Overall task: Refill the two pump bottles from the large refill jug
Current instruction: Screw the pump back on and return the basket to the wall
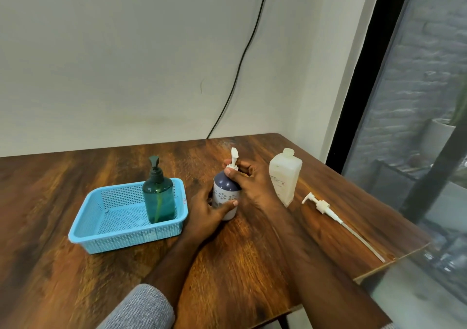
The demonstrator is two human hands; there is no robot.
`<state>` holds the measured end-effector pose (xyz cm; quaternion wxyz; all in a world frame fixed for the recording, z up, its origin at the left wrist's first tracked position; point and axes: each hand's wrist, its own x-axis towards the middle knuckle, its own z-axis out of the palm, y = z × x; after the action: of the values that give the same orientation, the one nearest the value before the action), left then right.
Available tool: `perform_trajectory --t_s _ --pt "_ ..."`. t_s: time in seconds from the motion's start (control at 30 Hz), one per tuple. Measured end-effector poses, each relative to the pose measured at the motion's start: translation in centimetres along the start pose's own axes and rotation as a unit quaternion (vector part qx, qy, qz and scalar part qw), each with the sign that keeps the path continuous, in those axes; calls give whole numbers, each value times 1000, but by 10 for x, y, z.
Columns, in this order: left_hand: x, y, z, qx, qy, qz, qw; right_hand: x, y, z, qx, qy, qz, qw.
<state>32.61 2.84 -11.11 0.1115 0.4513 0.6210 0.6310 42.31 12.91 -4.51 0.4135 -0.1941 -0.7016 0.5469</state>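
A blue-and-white pump bottle (225,192) with a white pump head stands upright at the table's middle. My left hand (209,210) grips its lower body. My right hand (249,179) grips the white collar at its neck. Just right of my hands, the large translucent white refill jug (285,174) stands uncapped. Its long white pump with dip tube (326,208) lies flat on the table further right. A dark green pump bottle (158,194) stands upright in the blue basket (126,237) at the left.
The wooden table (240,265) ends close on the right, with the dip tube reaching near that edge. A black cable runs down the wall behind. A glass pane and dark frame stand right of the table.
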Motion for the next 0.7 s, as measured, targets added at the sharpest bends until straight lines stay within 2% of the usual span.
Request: perform_trajectory --t_s 0.13,0.4,0.57,0.7 --pt "-8 8 1 13 8 -28 1000 4 0 11 -61 -17 2 998" --pt "-28 12 0 206 20 -69 976 -5 3 11 -55 14 24 998" --pt "-46 27 4 279 50 -61 957 -23 4 -7 -26 45 41 998" --pt "-60 45 17 299 58 -31 952 -42 2 -35 -80 76 51 993"
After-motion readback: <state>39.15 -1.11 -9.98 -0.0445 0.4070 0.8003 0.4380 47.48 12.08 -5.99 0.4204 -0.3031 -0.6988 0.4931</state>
